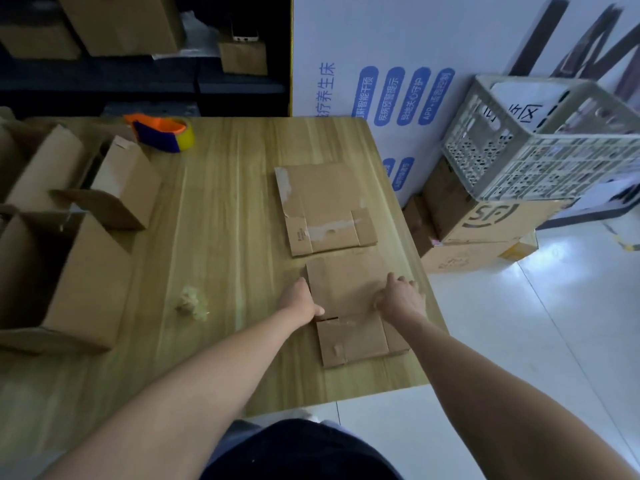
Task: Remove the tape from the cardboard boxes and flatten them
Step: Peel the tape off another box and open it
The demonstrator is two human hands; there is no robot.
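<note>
Two flattened boxes counted on the table [225, 220]. The near flat box [349, 289] is pressed down by the right hand [401, 296], fingers spread wide on its right part. The left hand [301, 299] is set against its left edge, thumb touching the card; the fingers' posture cannot be told. The far flat box [325, 209] lies just beyond it. One tape wad [192, 303] is noted to its left, three open boxes [69, 271] farther left, one tape dispenser [162, 133] beyond-left. One crate [547, 143] is seen beyond-right, off the table.
</note>
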